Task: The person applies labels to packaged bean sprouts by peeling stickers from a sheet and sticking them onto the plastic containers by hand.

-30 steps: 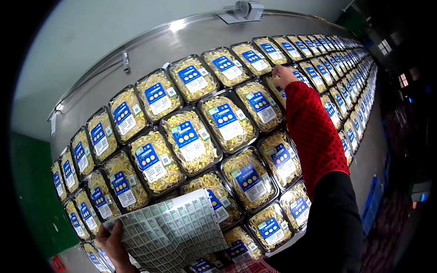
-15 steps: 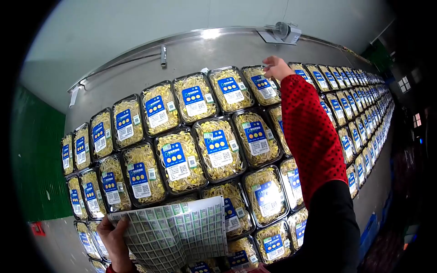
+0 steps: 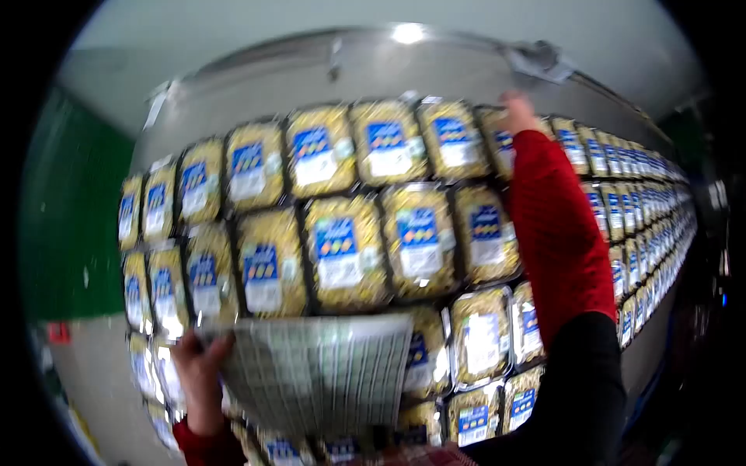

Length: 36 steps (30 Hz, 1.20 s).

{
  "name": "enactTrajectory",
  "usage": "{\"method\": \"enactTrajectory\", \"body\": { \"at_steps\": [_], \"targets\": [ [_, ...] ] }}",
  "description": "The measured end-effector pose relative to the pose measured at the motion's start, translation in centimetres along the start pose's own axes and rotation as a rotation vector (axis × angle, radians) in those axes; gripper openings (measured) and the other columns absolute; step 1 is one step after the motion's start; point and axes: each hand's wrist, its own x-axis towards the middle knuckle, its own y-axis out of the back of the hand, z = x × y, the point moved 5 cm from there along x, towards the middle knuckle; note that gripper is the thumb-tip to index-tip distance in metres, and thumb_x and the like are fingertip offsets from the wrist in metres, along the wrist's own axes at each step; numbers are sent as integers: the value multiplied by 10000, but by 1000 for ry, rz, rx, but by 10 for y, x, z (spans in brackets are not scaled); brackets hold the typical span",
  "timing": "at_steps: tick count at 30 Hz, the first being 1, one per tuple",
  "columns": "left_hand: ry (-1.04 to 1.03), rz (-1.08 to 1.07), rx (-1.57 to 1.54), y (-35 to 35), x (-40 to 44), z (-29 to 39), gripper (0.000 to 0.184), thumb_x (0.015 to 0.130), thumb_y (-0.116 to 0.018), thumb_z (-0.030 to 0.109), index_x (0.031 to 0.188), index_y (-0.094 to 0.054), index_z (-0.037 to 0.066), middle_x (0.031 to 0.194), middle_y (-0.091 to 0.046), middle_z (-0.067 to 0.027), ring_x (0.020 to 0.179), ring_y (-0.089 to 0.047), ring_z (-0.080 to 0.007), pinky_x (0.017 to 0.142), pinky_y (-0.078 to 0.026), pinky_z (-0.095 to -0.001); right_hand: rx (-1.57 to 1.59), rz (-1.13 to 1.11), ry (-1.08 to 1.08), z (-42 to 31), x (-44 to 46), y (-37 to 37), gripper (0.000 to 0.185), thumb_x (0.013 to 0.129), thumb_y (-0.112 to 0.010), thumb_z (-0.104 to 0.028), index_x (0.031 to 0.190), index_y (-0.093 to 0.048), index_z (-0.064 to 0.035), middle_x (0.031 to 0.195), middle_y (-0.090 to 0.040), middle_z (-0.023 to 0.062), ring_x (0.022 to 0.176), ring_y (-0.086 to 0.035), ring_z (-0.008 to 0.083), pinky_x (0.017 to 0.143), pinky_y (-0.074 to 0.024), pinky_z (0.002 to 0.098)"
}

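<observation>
My left hand (image 3: 200, 373) grips the upper left corner of a sheet of small printed stickers (image 3: 315, 373), thumb and fingers pinched on it. The sheet hangs over several trays in the lower middle. My right hand (image 3: 519, 113) reaches over the back row, above a tray of sprouts (image 3: 497, 144); its fingers are blurred, and whether they hold anything cannot be seen. Black trays of yellow sprouts with blue and white labels stand in rows, among them one tray (image 3: 454, 140) just left of my right hand.
The metal table (image 3: 404, 71) has a raised back edge with a metal fixture (image 3: 540, 60) at the back right. A green surface (image 3: 85, 210) is at the far left, with a red object (image 3: 59, 333) below it. Tray rows stretch far to the right.
The view has turned and blurred, shifting the trays. My right hand has moved right along the back row, relative to the trays. My left hand still holds the sticker sheet.
</observation>
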Motion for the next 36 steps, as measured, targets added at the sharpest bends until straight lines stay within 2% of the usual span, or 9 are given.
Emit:
{"method": "enactTrajectory", "body": {
  "at_steps": [3, 5, 7, 11, 13, 19, 26, 32, 36],
  "targets": [
    [8, 47, 101, 2, -2, 22, 131, 767, -706, 66, 873, -676, -4, 764, -664, -23, 668, -569, -79, 620, -432, -237, 508, -163, 73, -111, -38, 69, 402, 744, -738, -99, 1097, -576, 5, 1008, -634, 214, 936, -625, 299, 832, -501, 359],
    [-32, 58, -142, -1, 0, 19, 105, 788, -715, 50, 879, -687, 5, 784, -680, -22, 677, -583, -69, 629, -442, -224, 1341, -706, 187, -225, -120, 93, 402, 804, -729, -194, 1124, -592, 7, 1008, -651, 128, 943, -616, 188, 825, -502, 313],
    [-79, 54, -211, -2, -1, 23, 100, 797, -726, 39, 890, -697, 17, 797, -692, -26, 682, -593, -61, 636, -448, -212, 1242, -751, 546, -299, -177, 154, 495, 765, -768, -166, 1199, -562, -46, 1105, -611, 66, 1049, -568, 190, 894, -471, 321],
    [-148, -9, -232, 4, -11, 28, 123, 796, -742, 52, 910, -705, 25, 796, -697, -28, 690, -601, -61, 631, -452, -211, 1419, -919, 326, -341, -215, 165, 415, 760, -749, -13, 1125, -553, -7, 957, -608, 42, 867, -567, 110, 775, -467, 249],
    [-224, -29, -215, 10, -16, 34, 131, 798, -742, 53, 922, -707, 27, 781, -691, -13, 681, -579, -46, 622, -443, -201, 1512, -846, 255, -342, -218, 168, 341, 764, -714, 20, 1068, -559, 13, 750, -561, 22, 698, -516, 85, 653, -458, 256],
    [-409, -1, -209, 24, -27, 35, 117, 795, -747, 51, 902, -708, 24, 724, -659, 17, 646, -532, -21, 584, -418, -183, 1264, -778, 290, -346, -226, 194, 322, 769, -742, -11, 1058, -600, 5, 860, -629, 35, 763, -577, 80, 671, -482, 244],
    [-317, 8, -162, 22, -23, 34, 100, 796, -738, 35, 886, -707, 7, 709, -653, 20, 616, -529, -22, 558, -412, -183, 987, -189, 621, -379, -215, 222, 60, 751, -670, -141, 775, -651, -89, 768, -607, 36, 691, -616, 257, 567, -498, 368],
    [-86, -26, -216, 13, 5, 16, 82, 793, -720, 28, 855, -694, -19, 725, -669, -13, 600, -556, -47, 543, -418, -197, 634, 197, 806, -388, -240, 225, 175, 619, -656, -46, 778, -583, -31, 716, -522, 27, 611, -569, 134, 410, -487, 247],
    [23, 9, -178, 14, 23, 1, 72, 797, -710, 34, 800, -663, -19, 716, -654, -27, 569, -537, -60, 519, -396, -217, 1116, -83, 607, -357, -222, 195, 88, 707, -568, 44, 764, -563, -23, 791, -580, 66, 678, -598, 150, 433, -476, 281]
  ]
}}
